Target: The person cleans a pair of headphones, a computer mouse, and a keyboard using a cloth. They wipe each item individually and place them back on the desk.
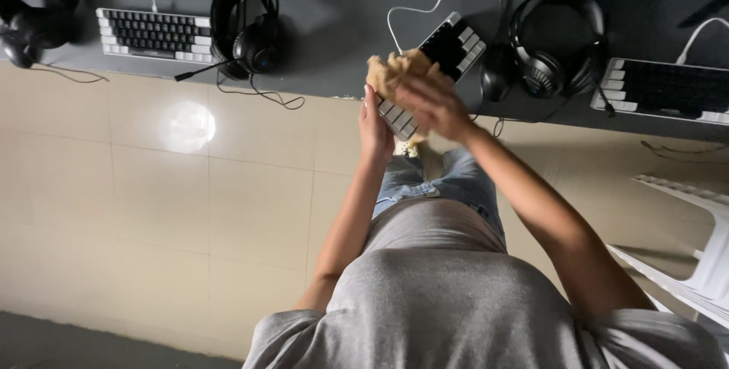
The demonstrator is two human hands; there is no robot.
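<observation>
Wiping under way: left hand [374, 127] grips the black-and-white keyboard [444, 65], tilted over the desk [334, 35] edge; right hand [434, 107], blurred, presses a tan cloth [391, 71] to its near end; far keys not yet covered

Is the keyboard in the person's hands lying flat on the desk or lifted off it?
Lifted and tilted: the left hand holds the keyboard's near end past the desk edge, while the right hand presses a tan cloth on it.

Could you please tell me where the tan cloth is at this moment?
In the head view, the tan cloth sits upper centre, pressed by the right hand onto the keyboard that the left hand holds up.
</observation>
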